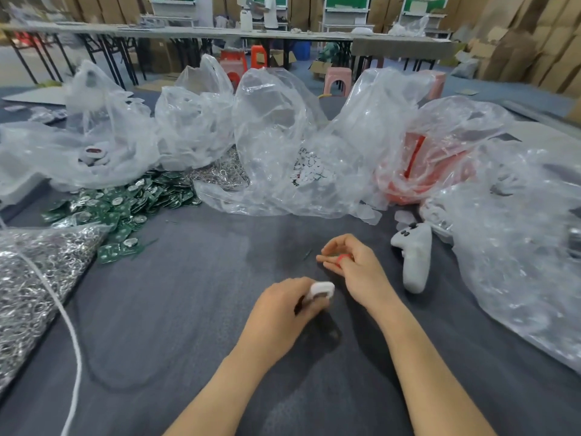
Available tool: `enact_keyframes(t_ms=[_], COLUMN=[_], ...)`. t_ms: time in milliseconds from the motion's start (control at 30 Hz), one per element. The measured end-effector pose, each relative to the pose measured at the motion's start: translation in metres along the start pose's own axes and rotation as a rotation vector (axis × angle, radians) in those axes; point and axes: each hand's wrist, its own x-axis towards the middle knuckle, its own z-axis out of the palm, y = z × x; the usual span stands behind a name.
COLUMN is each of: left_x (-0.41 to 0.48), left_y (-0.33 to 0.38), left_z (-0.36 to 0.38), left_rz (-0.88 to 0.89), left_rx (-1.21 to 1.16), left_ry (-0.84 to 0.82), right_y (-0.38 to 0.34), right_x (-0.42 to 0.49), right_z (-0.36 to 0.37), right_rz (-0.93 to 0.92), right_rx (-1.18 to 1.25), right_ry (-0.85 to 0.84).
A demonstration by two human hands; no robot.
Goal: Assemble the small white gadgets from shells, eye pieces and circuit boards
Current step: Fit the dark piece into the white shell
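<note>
gripping white shell (322, 289) in left hand (283, 308) | pinching red piece (343, 257) in right hand (356, 267) | lower centre, over desk (176, 309)

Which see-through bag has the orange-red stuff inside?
The bag just behind the white controller, on the right. Its inside looks orange-red; the others look white, silver or clear.

The bench (195, 325) is covered in dark grey cloth. Beyond the left hand (283, 305) and right hand (355, 265), a row of crumpled clear plastic bags (276, 136) lies across it. One bag, beyond and right of the right hand, shows orange-red inside (418, 174). Well left of the left hand, green circuit boards (119, 209) spill in a heap. Further left lie a bag of silvery metal rings (34, 278) and a white cord (79, 366). Just right of the right hand lies a white controller (415, 262), next to another large clear bag (518, 253).
</note>
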Motion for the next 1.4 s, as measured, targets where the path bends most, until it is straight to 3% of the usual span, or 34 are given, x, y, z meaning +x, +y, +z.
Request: enact_keyframes(t_ms=[133,300,467,667,800,1000,1233,1400], left_x=[0.001,-0.001,-0.001,-0.006,-0.004,-0.001,-0.003,0.0], left_y=[-0.002,0.004,0.005,0.003,0.0,-0.004,-0.005,-0.004], left_z=[-0.004,0.0,-0.003,-0.004,-0.003,-0.002,0.0,0.0], left_rz=[-0.238,-0.199,-0.266,-0.207,-0.201,-0.315,-0.269,-0.273], left_rx=[-0.159,0.179,0.207,0.282,0.218,0.188,0.143,0.121], left_ry=[0.104,0.073,0.163,0.035,0.082,0.138,0.107,0.12], right_y=[0.001,0.001,0.003,0.008,0.003,-0.01,-0.006,-0.006], right_x=[-0.005,-0.006,-0.004,-0.001,-0.003,-0.018,-0.027,-0.025], right_z=[-0.005,-0.006,-0.008,-0.004,0.001,0.016,0.035,0.032], right_rz=[-0.099,-0.057,-0.094,-0.044,-0.067,-0.175,-0.277,-0.261], right_rx=[-0.31,-0.35,-0.523,-0.767,-0.698,-0.375,-0.593,-0.588], right_ry=[0.027,0.1,0.217,0.227,0.182,0.052,-0.009,0.023])
